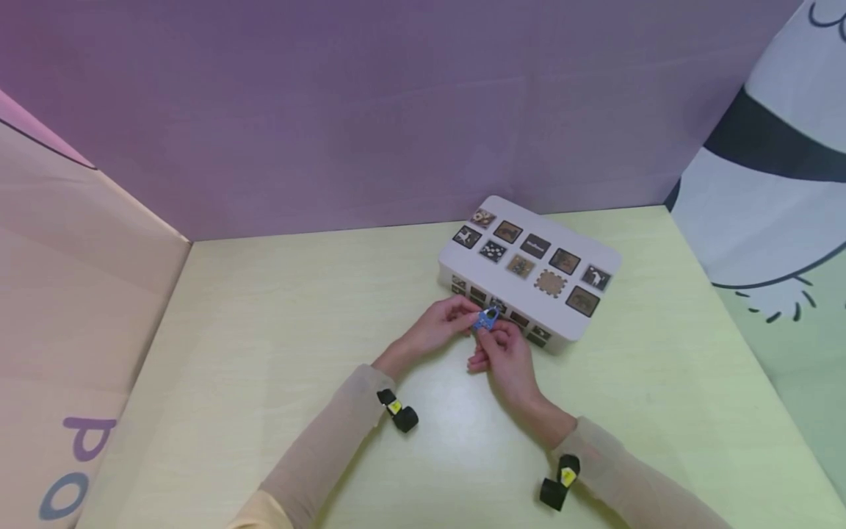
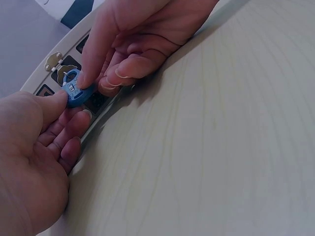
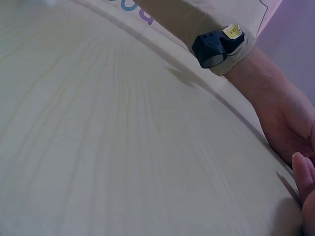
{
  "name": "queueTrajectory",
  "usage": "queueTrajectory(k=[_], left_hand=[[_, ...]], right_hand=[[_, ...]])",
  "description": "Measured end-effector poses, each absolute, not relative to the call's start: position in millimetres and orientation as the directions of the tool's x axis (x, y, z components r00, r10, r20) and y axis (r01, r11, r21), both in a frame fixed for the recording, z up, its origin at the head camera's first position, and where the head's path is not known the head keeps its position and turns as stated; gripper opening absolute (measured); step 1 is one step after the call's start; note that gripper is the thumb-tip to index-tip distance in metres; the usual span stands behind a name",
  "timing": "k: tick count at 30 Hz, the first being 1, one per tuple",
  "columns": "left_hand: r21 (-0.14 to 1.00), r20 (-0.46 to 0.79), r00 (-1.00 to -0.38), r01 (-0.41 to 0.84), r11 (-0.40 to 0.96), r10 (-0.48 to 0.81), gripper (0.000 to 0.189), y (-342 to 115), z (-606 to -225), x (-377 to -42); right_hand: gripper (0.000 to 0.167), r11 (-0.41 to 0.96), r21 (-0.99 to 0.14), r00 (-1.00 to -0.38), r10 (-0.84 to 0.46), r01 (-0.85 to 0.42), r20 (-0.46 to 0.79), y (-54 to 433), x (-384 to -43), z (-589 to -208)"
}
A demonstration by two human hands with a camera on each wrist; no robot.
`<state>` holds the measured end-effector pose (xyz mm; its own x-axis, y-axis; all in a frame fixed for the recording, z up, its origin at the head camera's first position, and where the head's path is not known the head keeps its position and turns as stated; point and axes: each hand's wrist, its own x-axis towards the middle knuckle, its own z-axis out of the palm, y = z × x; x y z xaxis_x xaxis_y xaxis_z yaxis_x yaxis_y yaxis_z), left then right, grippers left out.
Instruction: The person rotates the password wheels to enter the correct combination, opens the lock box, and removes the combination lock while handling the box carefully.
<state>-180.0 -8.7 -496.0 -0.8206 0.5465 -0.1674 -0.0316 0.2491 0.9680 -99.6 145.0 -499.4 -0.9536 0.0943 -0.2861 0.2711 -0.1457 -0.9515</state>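
A small blue combination padlock sits at the front side of a white box printed with dark square pictures. In the left wrist view the padlock is at a metal hasp; whether its shackle is fastened cannot be made out. My left hand pinches one side of the padlock between thumb and fingers. From the other side my right hand pinches it too, its remaining fingers loosely curled. The right wrist view shows the left hand and a bit of the right fingers, without the padlock.
The box stands at an angle on a pale wood-grain table, near the purple back wall. Printed panels rise at the left and right. Each wrist carries a black camera on a strap.
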Motion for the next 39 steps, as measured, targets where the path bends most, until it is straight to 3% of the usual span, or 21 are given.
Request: queueTrajectory(k=[25,39], left_hand=[[0.969,-0.173,-0.818,-0.042,0.244,0.548,0.023,-9.3,-494.6,-179.2],[0.968,-0.168,-0.822,-0.034,0.248,0.544,0.021,-9.1,-495.8,-179.4]], right_hand=[[0.020,-0.170,-0.946,-0.952,0.085,0.275,-0.292,145.3,-100.1,-499.7],[0.024,-0.186,-0.945,-0.953,0.096,0.268,-0.288,144.7,-99.7,-501.1]])
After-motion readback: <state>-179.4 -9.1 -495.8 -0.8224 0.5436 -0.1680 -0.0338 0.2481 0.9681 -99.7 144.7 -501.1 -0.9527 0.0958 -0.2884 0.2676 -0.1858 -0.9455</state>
